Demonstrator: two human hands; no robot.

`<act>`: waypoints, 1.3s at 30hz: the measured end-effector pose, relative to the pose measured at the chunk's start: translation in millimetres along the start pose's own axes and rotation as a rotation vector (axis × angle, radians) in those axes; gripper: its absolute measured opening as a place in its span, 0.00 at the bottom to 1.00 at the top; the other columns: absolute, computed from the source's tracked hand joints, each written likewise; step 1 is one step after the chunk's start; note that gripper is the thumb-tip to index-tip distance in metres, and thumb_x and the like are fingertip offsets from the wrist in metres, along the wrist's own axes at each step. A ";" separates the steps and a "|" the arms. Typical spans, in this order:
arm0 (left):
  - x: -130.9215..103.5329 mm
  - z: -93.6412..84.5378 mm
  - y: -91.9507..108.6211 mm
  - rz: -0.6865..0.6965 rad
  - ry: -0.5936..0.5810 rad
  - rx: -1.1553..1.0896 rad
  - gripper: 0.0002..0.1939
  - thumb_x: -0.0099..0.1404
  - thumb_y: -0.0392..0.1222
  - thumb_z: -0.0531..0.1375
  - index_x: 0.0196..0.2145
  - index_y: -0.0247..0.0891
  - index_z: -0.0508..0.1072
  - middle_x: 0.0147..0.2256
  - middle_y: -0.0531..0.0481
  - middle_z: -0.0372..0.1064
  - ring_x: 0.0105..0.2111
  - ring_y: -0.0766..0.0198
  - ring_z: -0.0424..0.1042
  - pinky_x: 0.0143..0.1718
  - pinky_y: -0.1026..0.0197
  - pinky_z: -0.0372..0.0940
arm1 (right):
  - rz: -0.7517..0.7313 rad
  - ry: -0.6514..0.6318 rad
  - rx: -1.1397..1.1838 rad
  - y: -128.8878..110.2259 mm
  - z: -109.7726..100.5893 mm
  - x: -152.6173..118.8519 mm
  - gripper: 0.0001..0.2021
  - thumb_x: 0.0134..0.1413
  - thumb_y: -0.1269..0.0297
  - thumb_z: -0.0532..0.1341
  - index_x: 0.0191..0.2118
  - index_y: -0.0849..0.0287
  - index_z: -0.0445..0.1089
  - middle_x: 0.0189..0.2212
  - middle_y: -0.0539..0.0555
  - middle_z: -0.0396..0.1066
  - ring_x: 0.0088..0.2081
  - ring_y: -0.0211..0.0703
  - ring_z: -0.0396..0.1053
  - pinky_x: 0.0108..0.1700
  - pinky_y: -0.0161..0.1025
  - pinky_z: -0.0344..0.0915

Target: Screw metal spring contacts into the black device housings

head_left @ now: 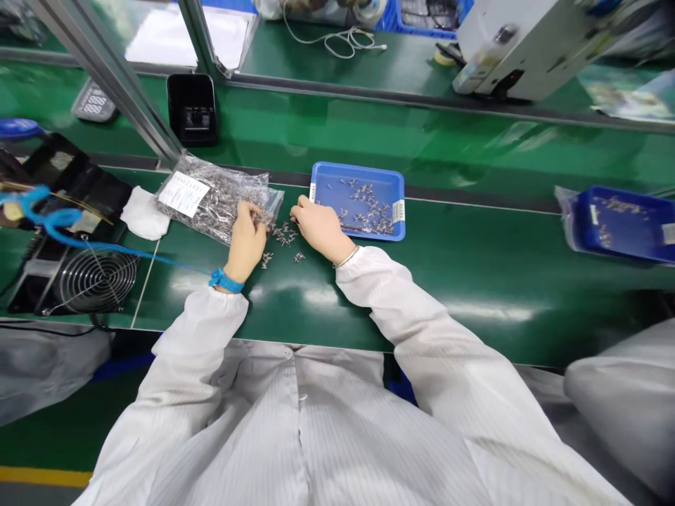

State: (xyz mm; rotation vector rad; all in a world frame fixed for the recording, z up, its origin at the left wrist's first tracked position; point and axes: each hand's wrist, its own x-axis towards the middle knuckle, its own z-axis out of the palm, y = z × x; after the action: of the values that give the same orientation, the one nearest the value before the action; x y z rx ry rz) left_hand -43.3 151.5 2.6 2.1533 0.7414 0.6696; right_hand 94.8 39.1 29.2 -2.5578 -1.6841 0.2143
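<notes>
My left hand [247,235], with a blue band at the wrist, has curled fingers at the open right end of a clear plastic bag [219,197] full of small metal parts. What its fingertips grip is too small to make out. Loose metal parts [285,233] lie in a small pile on the green bench between my hands. My right hand [320,226] is beside the left edge of a blue tray [327,172] that holds scattered metal parts. Its thumb and fingertips are pinched together over the pile's right side, and anything between them is hidden.
At the left stand a fan [100,280] and a blue coiled cord [58,221] running to my wrist. A white cloth [146,213] lies beside the bag. Another blue tray [640,242] is at the far right. Metal posts rise behind the bag, and a person's sleeve [627,393] shows lower right.
</notes>
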 end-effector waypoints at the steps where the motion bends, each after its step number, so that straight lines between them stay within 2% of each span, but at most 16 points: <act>1: -0.1 -0.7 -0.6 -0.005 0.007 -0.016 0.15 0.57 0.25 0.49 0.40 0.40 0.57 0.40 0.46 0.67 0.36 0.62 0.73 0.46 0.57 0.67 | 0.003 0.002 0.013 0.6 1.4 4.0 0.15 0.68 0.68 0.46 0.48 0.61 0.69 0.50 0.63 0.67 0.42 0.48 0.72 0.37 0.38 0.60; 5: -1.3 -5.7 1.1 -0.002 0.035 -0.100 0.16 0.53 0.25 0.50 0.37 0.42 0.53 0.42 0.46 0.69 0.43 0.60 0.72 0.49 0.55 0.67 | 0.001 0.044 0.037 1.1 0.9 7.4 0.13 0.68 0.65 0.50 0.47 0.59 0.70 0.46 0.58 0.71 0.44 0.46 0.72 0.38 0.37 0.60; 9: -2.5 -8.1 2.1 -0.018 0.008 -0.371 0.17 0.54 0.30 0.54 0.37 0.42 0.49 0.49 0.45 0.67 0.38 0.63 0.75 0.43 0.56 0.70 | 0.035 0.135 0.082 13.2 -16.6 -7.2 0.14 0.70 0.60 0.48 0.51 0.55 0.67 0.50 0.55 0.70 0.48 0.44 0.71 0.40 0.36 0.61; 11: -2.1 -6.4 0.3 -0.041 -0.016 -0.482 0.20 0.55 0.35 0.58 0.39 0.42 0.49 0.52 0.44 0.65 0.36 0.63 0.76 0.40 0.57 0.71 | 0.112 0.121 0.099 22.9 -27.5 -20.7 0.14 0.70 0.62 0.47 0.53 0.56 0.66 0.51 0.57 0.70 0.49 0.47 0.71 0.42 0.37 0.62; 14: 1.2 -1.8 -3.1 -0.050 0.010 -0.415 0.23 0.59 0.43 0.61 0.43 0.42 0.50 0.53 0.42 0.62 0.40 0.61 0.75 0.41 0.55 0.71 | 0.167 0.033 0.097 24.1 -34.5 -44.1 0.16 0.69 0.64 0.49 0.58 0.57 0.61 0.46 0.59 0.73 0.45 0.49 0.74 0.42 0.38 0.64; 15: 3.0 -0.3 -3.7 -0.038 0.032 -0.360 0.22 0.61 0.45 0.61 0.45 0.41 0.51 0.52 0.42 0.62 0.42 0.60 0.74 0.44 0.53 0.71 | 0.152 0.022 0.094 18.6 -32.4 -51.3 0.17 0.69 0.62 0.49 0.60 0.57 0.60 0.44 0.58 0.74 0.43 0.48 0.75 0.40 0.38 0.65; 17: 7.2 2.0 -3.1 0.016 0.075 -0.274 0.17 0.63 0.44 0.58 0.44 0.40 0.55 0.49 0.44 0.63 0.47 0.56 0.71 0.51 0.47 0.68 | 0.114 0.021 0.085 0.5 -20.8 -62.3 0.20 0.68 0.52 0.51 0.58 0.59 0.60 0.38 0.56 0.75 0.39 0.49 0.76 0.37 0.38 0.67; 19: 10.4 2.8 -0.4 0.089 0.100 -0.230 0.11 0.61 0.39 0.58 0.41 0.39 0.62 0.47 0.44 0.63 0.52 0.53 0.66 0.59 0.41 0.60 | 0.051 -0.024 0.065 -19.7 -2.5 -67.7 0.30 0.65 0.42 0.50 0.60 0.61 0.56 0.39 0.59 0.75 0.37 0.52 0.76 0.36 0.40 0.69; 20: 11.2 2.6 1.2 0.122 0.110 -0.206 0.10 0.59 0.37 0.58 0.40 0.39 0.65 0.48 0.44 0.63 0.55 0.51 0.64 0.62 0.40 0.56 | 0.021 -0.057 0.033 -28.2 6.9 -68.4 0.31 0.64 0.41 0.51 0.60 0.62 0.56 0.42 0.61 0.73 0.38 0.53 0.76 0.36 0.41 0.69; 22: 10.6 0.9 3.7 0.172 0.137 -0.161 0.13 0.56 0.34 0.58 0.41 0.38 0.70 0.51 0.42 0.60 0.58 0.47 0.60 0.63 0.37 0.52 | -0.025 -0.057 0.001 -38.9 21.2 -67.0 0.21 0.66 0.50 0.53 0.54 0.62 0.62 0.44 0.62 0.71 0.38 0.52 0.76 0.34 0.40 0.69; 24: 7.5 -2.1 4.1 0.217 0.142 -0.125 0.18 0.55 0.34 0.59 0.45 0.38 0.72 0.53 0.40 0.59 0.59 0.45 0.59 0.63 0.35 0.53 | -0.057 -0.032 -0.003 -40.3 27.1 -64.0 0.12 0.68 0.60 0.52 0.49 0.62 0.64 0.44 0.60 0.71 0.36 0.50 0.76 0.32 0.38 0.68; 26: 3.5 -5.6 3.0 0.291 0.043 -0.096 0.17 0.58 0.36 0.58 0.47 0.41 0.73 0.53 0.41 0.62 0.58 0.48 0.62 0.61 0.36 0.56 | -0.080 -0.002 0.019 -34.1 25.8 -61.4 0.09 0.67 0.65 0.52 0.48 0.62 0.65 0.42 0.58 0.71 0.36 0.48 0.76 0.32 0.37 0.67; 28: 0.1 -8.2 3.2 0.357 -0.121 -0.072 0.14 0.62 0.38 0.57 0.45 0.44 0.75 0.51 0.44 0.66 0.55 0.51 0.66 0.60 0.40 0.59 | -0.099 0.032 0.058 -23.8 20.8 -59.1 0.09 0.67 0.65 0.53 0.49 0.61 0.64 0.44 0.56 0.71 0.37 0.46 0.76 0.33 0.37 0.67; 30: -1.7 -8.4 7.3 0.355 -0.240 -0.088 0.11 0.64 0.43 0.58 0.43 0.44 0.77 0.47 0.45 0.70 0.51 0.53 0.69 0.57 0.44 0.63 | -0.112 0.067 0.106 -13.2 14.9 -56.6 0.10 0.67 0.63 0.55 0.50 0.59 0.63 0.45 0.54 0.72 0.40 0.45 0.75 0.35 0.36 0.67; 34: 1.1 1.6 26.8 0.192 -0.285 -0.190 0.16 0.58 0.48 0.63 0.43 0.41 0.78 0.39 0.46 0.74 0.40 0.55 0.73 0.47 0.50 0.69 | -0.100 0.133 0.181 0.9 5.2 -51.9 0.12 0.68 0.67 0.52 0.54 0.61 0.62 0.48 0.57 0.72 0.46 0.45 0.74 0.40 0.36 0.66; 39: 14.2 21.8 47.7 0.064 -0.384 -0.298 0.18 0.55 0.55 0.63 0.33 0.37 0.76 0.31 0.45 0.76 0.32 0.53 0.76 0.38 0.52 0.72 | -0.089 0.150 0.234 10.5 -8.0 -52.8 0.13 0.66 0.72 0.51 0.53 0.64 0.63 0.43 0.59 0.74 0.42 0.47 0.74 0.36 0.36 0.62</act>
State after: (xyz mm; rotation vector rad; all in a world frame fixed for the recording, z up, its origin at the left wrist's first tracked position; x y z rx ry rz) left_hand -5.2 124.4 30.3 1.9532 0.3441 0.3541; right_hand 85.0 -13.4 39.7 -2.2662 -1.6099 0.1948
